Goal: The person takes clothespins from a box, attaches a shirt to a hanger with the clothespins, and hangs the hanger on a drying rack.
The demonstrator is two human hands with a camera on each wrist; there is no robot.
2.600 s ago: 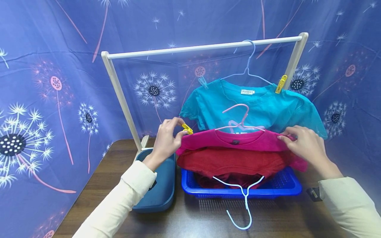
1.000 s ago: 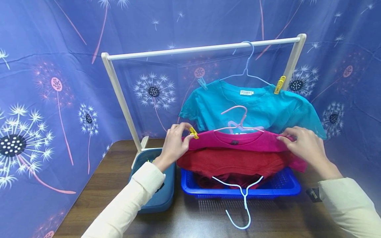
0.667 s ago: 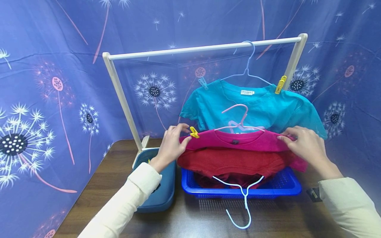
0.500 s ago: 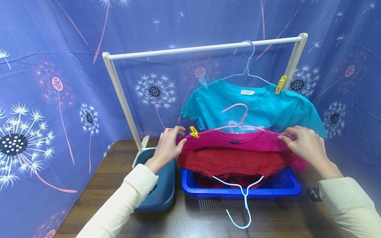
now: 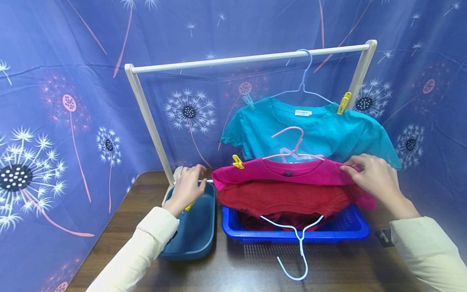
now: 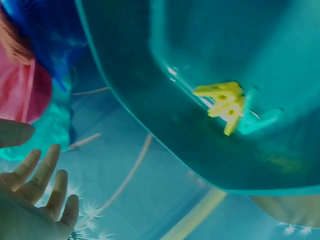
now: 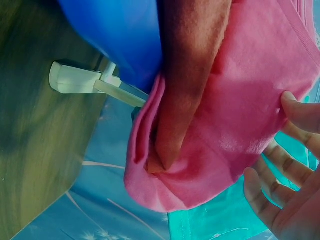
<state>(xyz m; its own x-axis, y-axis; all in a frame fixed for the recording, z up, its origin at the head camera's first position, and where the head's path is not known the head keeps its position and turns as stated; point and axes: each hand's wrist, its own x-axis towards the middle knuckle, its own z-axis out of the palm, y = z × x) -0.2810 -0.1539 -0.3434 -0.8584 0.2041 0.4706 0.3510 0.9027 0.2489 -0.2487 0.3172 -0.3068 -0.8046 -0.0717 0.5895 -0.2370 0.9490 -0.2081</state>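
My left hand (image 5: pixel 187 186) is above the left side of the teal bin (image 5: pixel 204 239), its fingers loosely spread in the left wrist view and holding nothing. Inside that bin lie yellow clothespins (image 6: pixel 220 97) and a pale blue clothespin (image 6: pixel 262 120). My right hand (image 5: pixel 377 178) pinches the right shoulder of the pink shirt (image 5: pixel 251 172) between thumb and fingers. A pink hanger (image 5: pixel 296 152) sits in its neck, hook upward. One yellow clothespin (image 5: pixel 238 162) is clipped on the pink shirt's left shoulder. Below it, a red shirt (image 5: pixel 284 198) lies over the blue basket (image 5: pixel 292 235).
Behind, a turquoise shirt (image 5: pixel 306 125) hangs from the rack's rail (image 5: pixel 219 61) on a blue hanger (image 5: pixel 303 77), with a blue clothespin (image 5: pixel 249 101) and a yellow one on its shoulders. A white hanger (image 5: pixel 300 243) extends from the red shirt over the basket's front edge.
My left hand brought the yellow clothespin onto the pink shirt's left shoulder, let go, and moved left and down to the teal bin. My right hand stays on the other shoulder.
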